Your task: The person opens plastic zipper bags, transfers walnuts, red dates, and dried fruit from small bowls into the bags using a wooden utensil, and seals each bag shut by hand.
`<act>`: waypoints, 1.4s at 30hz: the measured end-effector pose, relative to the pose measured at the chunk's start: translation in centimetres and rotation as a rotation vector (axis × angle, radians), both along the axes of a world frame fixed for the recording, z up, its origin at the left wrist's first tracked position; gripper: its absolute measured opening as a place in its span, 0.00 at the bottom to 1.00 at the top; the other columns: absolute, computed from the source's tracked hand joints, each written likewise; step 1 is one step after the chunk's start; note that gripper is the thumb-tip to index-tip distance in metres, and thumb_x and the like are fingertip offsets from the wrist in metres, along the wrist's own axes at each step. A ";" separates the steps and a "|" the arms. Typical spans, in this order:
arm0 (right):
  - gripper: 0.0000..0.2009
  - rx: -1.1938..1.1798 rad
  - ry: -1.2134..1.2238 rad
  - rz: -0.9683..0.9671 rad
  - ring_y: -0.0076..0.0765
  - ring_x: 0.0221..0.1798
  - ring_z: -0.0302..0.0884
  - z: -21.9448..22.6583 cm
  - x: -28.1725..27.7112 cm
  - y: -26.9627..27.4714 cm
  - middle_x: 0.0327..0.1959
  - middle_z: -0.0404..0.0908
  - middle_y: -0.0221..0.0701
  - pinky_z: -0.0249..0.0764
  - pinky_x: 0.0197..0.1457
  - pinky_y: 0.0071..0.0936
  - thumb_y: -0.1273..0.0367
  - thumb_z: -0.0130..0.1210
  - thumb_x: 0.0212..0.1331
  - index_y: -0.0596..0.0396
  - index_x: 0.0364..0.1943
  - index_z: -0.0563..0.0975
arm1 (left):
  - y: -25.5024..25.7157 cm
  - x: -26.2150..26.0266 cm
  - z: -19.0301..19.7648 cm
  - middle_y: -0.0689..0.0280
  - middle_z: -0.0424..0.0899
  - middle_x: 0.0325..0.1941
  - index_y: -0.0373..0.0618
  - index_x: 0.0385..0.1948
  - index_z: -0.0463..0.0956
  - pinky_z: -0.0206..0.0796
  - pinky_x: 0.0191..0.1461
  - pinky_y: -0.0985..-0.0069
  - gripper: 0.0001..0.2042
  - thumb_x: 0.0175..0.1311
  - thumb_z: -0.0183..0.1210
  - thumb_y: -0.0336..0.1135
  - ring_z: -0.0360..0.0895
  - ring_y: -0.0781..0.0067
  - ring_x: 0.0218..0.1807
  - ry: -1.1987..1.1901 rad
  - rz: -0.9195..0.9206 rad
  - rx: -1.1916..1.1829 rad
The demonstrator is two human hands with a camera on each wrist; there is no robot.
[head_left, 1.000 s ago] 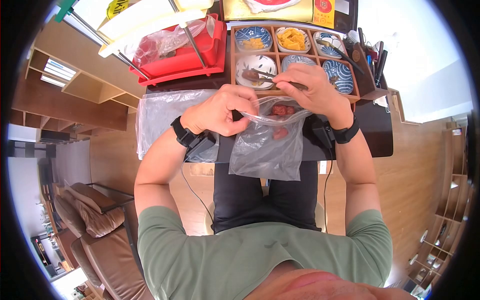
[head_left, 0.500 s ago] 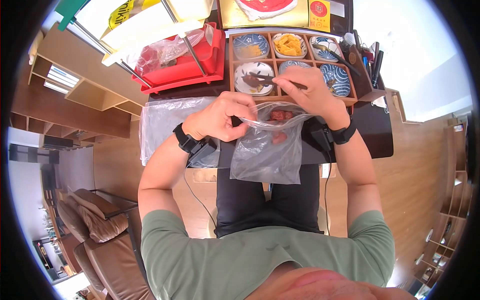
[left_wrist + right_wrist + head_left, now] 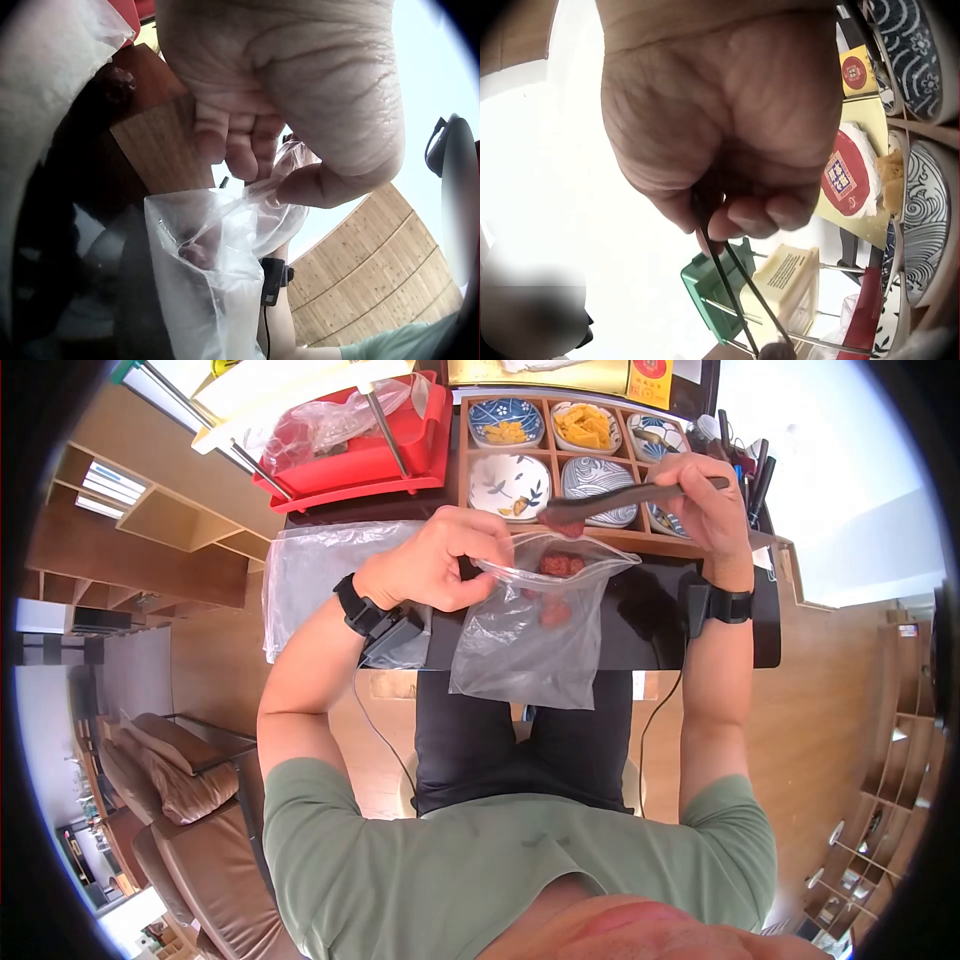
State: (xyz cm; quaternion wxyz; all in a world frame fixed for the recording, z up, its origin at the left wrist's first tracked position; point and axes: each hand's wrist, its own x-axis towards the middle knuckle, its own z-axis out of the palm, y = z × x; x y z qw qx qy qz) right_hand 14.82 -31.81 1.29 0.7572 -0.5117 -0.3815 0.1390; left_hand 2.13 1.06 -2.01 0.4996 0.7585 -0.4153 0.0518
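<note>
In the head view my left hand (image 3: 450,560) pinches the rim of a clear plastic bag (image 3: 530,660), its mouth gaping. Reddish-brown pieces (image 3: 560,565) show inside the bag. Thumb (image 3: 315,187) and fingers meet on the film in the left wrist view. My right hand (image 3: 708,505) grips dark tongs (image 3: 640,495) near their back end. Between the tongs' tips is a dark reddish piece (image 3: 566,528), over the far edge of the bag's mouth. Behind it, a white leaf-patterned dish (image 3: 505,478) holds small brownish bits.
The wooden divided tray (image 3: 553,450) holds patterned dishes, including one with yellow pieces (image 3: 585,425) and a grey wave-patterned one (image 3: 597,478). A red bin (image 3: 425,460) stands left. Another clear bag (image 3: 315,570) lies on the dark table. Pens (image 3: 762,480) stand at right.
My right hand has moved right with the tongs, bringing the reddish piece from over the leaf-patterned dish to the bag's mouth. My left hand keeps its pinch on the bag.
</note>
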 end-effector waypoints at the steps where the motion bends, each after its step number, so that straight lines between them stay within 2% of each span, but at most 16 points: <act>1: 0.13 -0.107 -0.064 0.012 0.18 0.30 0.71 0.1 0.1 -0.2 0.34 0.83 0.27 0.64 0.33 0.19 0.66 0.57 0.74 0.63 0.40 0.87 | 0.0 0.0 0.0 0.60 0.84 0.33 0.39 0.28 0.82 0.72 0.37 0.71 0.05 0.49 0.61 0.20 0.81 0.60 0.33 -0.009 0.003 0.001; 3: 0.12 -0.331 -0.145 -0.008 0.15 0.28 0.70 0.2 0.0 -0.6 0.33 0.82 0.26 0.65 0.32 0.18 0.67 0.58 0.72 0.62 0.38 0.87 | 0.0 0.0 -0.2 0.60 0.84 0.33 0.39 0.29 0.82 0.72 0.37 0.71 0.06 0.49 0.61 0.20 0.81 0.60 0.33 -0.009 0.010 -0.003; 7: 0.11 -0.476 -0.223 0.102 0.15 0.30 0.73 1.3 -0.6 -0.1 0.32 0.84 0.25 0.69 0.33 0.16 0.67 0.59 0.72 0.61 0.38 0.87 | -0.1 0.0 -0.2 0.61 0.85 0.34 0.38 0.31 0.83 0.73 0.38 0.70 0.08 0.49 0.61 0.19 0.82 0.62 0.34 -0.014 0.030 -0.026; 11: 0.10 -0.473 -0.260 0.145 0.14 0.33 0.76 1.5 -1.1 0.7 0.33 0.85 0.25 0.70 0.35 0.16 0.67 0.62 0.70 0.61 0.38 0.87 | 0.1 -0.2 -0.1 0.59 0.86 0.38 0.39 0.33 0.84 0.74 0.43 0.71 0.09 0.50 0.60 0.18 0.83 0.63 0.38 0.057 0.042 -0.028; 13: 0.09 -0.472 -0.198 0.153 0.14 0.35 0.77 1.3 -1.1 0.7 0.33 0.86 0.25 0.71 0.35 0.16 0.67 0.64 0.69 0.60 0.39 0.87 | 0.1 -0.1 0.0 0.59 0.87 0.42 0.39 0.34 0.84 0.75 0.46 0.71 0.10 0.50 0.60 0.18 0.84 0.63 0.40 0.026 0.024 -0.027; 16: 0.08 -0.461 -0.156 0.122 0.14 0.32 0.75 0.9 -1.2 0.9 0.31 0.85 0.24 0.69 0.33 0.16 0.68 0.64 0.69 0.60 0.40 0.88 | 0.2 -0.1 -0.3 0.57 0.88 0.44 0.40 0.35 0.85 0.76 0.49 0.71 0.12 0.50 0.59 0.17 0.85 0.63 0.43 0.059 0.031 -0.029; 19: 0.08 -0.468 -0.173 0.110 0.14 0.29 0.73 0.8 -0.8 0.7 0.29 0.84 0.23 0.66 0.30 0.16 0.68 0.64 0.69 0.60 0.40 0.88 | 0.0 0.2 -0.6 0.56 0.89 0.44 0.39 0.34 0.85 0.78 0.46 0.72 0.10 0.49 0.62 0.19 0.88 0.61 0.44 -0.033 0.032 -0.051; 22: 0.08 -0.459 -0.181 0.085 0.14 0.27 0.71 0.6 -1.0 0.7 0.28 0.84 0.23 0.65 0.28 0.16 0.68 0.64 0.69 0.59 0.40 0.88 | 0.0 0.2 -0.5 0.55 0.89 0.44 0.38 0.33 0.85 0.78 0.46 0.71 0.10 0.49 0.62 0.19 0.88 0.60 0.45 -0.015 0.022 -0.029; 25: 0.09 -0.404 -0.199 0.103 0.14 0.27 0.71 0.5 -1.0 1.0 0.28 0.84 0.24 0.65 0.29 0.16 0.67 0.64 0.70 0.59 0.40 0.88 | 0.1 0.0 -0.3 0.56 0.89 0.46 0.41 0.35 0.86 0.77 0.50 0.72 0.12 0.50 0.59 0.16 0.87 0.62 0.46 0.043 0.015 -0.009; 35: 0.09 -0.407 -0.179 0.094 0.17 0.28 0.74 0.3 -1.1 0.9 0.29 0.85 0.26 0.68 0.30 0.18 0.67 0.64 0.69 0.60 0.40 0.88 | 0.1 0.1 -0.2 0.55 0.89 0.45 0.39 0.34 0.85 0.78 0.50 0.71 0.11 0.51 0.59 0.17 0.87 0.60 0.45 0.029 0.001 -0.006; 37: 0.09 -0.412 -0.219 0.093 0.17 0.28 0.74 0.3 -1.0 1.0 0.28 0.85 0.26 0.68 0.30 0.17 0.67 0.64 0.69 0.60 0.40 0.88 | 0.0 0.2 -0.4 0.55 0.89 0.44 0.38 0.32 0.84 0.79 0.46 0.71 0.09 0.48 0.62 0.17 0.89 0.58 0.44 -0.010 0.007 -0.026; 42: 0.10 -0.406 -0.244 0.093 0.16 0.27 0.73 0.6 -0.8 0.7 0.27 0.83 0.25 0.68 0.30 0.18 0.67 0.63 0.70 0.59 0.40 0.88 | 0.0 0.0 -0.2 0.55 0.89 0.43 0.38 0.34 0.85 0.78 0.47 0.71 0.10 0.49 0.60 0.17 0.87 0.60 0.44 0.027 -0.004 -0.030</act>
